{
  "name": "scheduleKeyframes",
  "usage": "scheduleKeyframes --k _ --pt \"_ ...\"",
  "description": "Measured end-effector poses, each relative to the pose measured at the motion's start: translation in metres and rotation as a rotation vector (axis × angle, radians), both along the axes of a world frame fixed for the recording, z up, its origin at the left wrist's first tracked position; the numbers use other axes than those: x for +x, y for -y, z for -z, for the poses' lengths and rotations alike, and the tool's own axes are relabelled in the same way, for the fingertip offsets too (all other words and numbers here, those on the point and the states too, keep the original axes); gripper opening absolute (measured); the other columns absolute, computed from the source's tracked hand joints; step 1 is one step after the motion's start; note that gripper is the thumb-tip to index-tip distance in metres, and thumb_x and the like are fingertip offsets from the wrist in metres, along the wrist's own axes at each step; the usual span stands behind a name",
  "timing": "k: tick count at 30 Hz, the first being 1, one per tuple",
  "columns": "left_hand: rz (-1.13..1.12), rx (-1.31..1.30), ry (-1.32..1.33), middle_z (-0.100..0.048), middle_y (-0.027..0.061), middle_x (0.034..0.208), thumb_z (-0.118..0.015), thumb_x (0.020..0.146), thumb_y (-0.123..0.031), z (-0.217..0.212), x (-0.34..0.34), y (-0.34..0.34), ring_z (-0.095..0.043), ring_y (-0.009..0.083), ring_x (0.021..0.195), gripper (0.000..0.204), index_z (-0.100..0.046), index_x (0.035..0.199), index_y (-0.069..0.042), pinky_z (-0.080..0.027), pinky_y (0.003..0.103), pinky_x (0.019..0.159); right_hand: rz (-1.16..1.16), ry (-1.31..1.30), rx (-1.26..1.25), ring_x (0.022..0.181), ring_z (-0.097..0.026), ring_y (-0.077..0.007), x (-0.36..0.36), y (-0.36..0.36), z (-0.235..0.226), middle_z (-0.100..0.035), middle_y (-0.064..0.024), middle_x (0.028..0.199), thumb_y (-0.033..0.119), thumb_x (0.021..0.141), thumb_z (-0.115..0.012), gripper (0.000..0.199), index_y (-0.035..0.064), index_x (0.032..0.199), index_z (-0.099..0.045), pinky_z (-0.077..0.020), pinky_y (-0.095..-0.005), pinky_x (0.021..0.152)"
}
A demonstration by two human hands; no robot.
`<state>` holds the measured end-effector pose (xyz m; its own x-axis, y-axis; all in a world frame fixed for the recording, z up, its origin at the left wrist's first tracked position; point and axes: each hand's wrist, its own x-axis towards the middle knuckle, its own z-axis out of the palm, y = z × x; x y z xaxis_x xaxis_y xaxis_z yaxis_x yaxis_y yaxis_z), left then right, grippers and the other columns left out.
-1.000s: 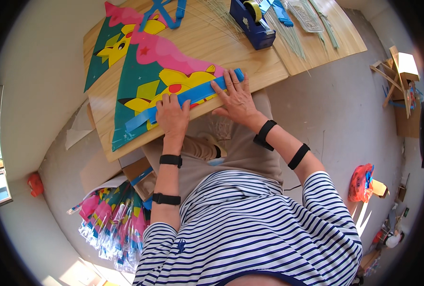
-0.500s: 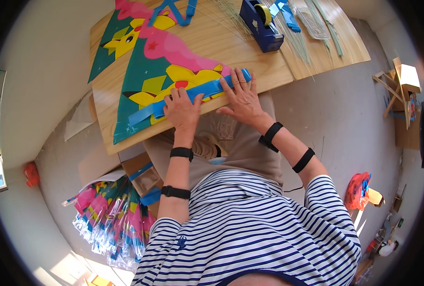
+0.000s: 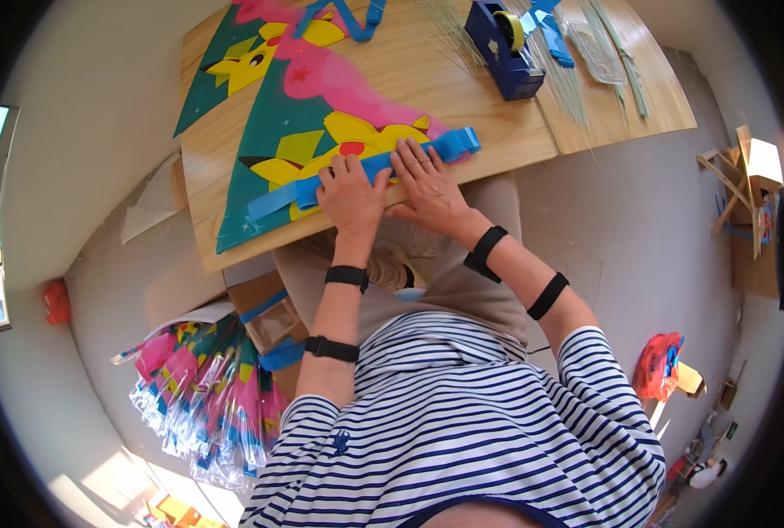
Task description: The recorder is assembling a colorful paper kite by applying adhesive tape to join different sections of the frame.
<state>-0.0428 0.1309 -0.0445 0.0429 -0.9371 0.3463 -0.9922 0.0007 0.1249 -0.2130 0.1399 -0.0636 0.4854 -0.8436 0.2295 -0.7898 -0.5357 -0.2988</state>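
A printed green, pink and yellow sheet (image 3: 264,145) with a cartoon figure lies at the table's front edge. Along its near edge runs a long blue strip (image 3: 453,144), looking like folded film or ribbon, its right end looped. My left hand (image 3: 352,198) rests on the strip left of the middle, fingers slightly bent and thumb apart. Just to its right, my right hand (image 3: 429,189) lies flat across the strip, fingers stretched out. Neither hand grips anything; both press from above. Under the palms, part of the strip is hidden.
Behind lies a second similar sheet (image 3: 233,75), with another blue strip (image 3: 357,26) beside it. A blue tape dispenser (image 3: 506,57), thin sticks (image 3: 570,92) and a clear plastic tray (image 3: 599,53) sit farther right. Bagged printed pieces (image 3: 202,387) are piled at lower left.
My right hand has slid left along the strip, closer to my left hand, uncovering the strip's right end. The whole view has shifted slightly.
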Motion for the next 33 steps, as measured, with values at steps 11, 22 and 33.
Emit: scheduleKeyframes --k 11,22,33 --pt "0.108 -0.059 -0.253 -0.063 0.0109 0.108 -0.075 0.087 -0.015 0.001 0.073 -0.004 -0.061 0.0333 0.109 0.021 -0.069 0.105 -0.007 -0.051 0.048 0.085 0.005 0.001 0.05 0.16 -0.02 -0.0378 0.002 -0.005 -0.003 -0.025 -0.0215 0.171 0.053 0.082 -0.079 0.107 0.0018 0.162 -0.031 -0.0171 -0.0554 0.128" --pt "-0.211 0.277 -0.703 -0.068 0.0141 0.072 -0.084 0.082 -0.024 -0.01 0.133 0.012 -0.064 0.0288 0.066 0.032 -0.066 0.076 0.001 -0.049 0.04 0.064 0.009 0.0 0.011 0.159 -0.022 -0.0374 0.0 -0.005 -0.002 -0.027 -0.0209 0.169 0.052 0.079 -0.081 0.108 0.0018 0.161 -0.032 -0.0197 -0.0549 0.128" --pt "-0.192 0.234 -0.758 -0.07 0.0117 0.072 -0.088 0.075 -0.021 -0.007 0.134 0.01 -0.065 0.025 0.065 0.029 -0.068 0.074 -0.001 -0.05 0.038 0.064 0.003 0.0 0.019 0.16 -0.019 -0.038 0.001 -0.006 -0.002 -0.024 -0.0233 0.17 0.053 0.082 -0.079 0.11 0.0008 0.164 -0.026 -0.0167 -0.053 0.128"
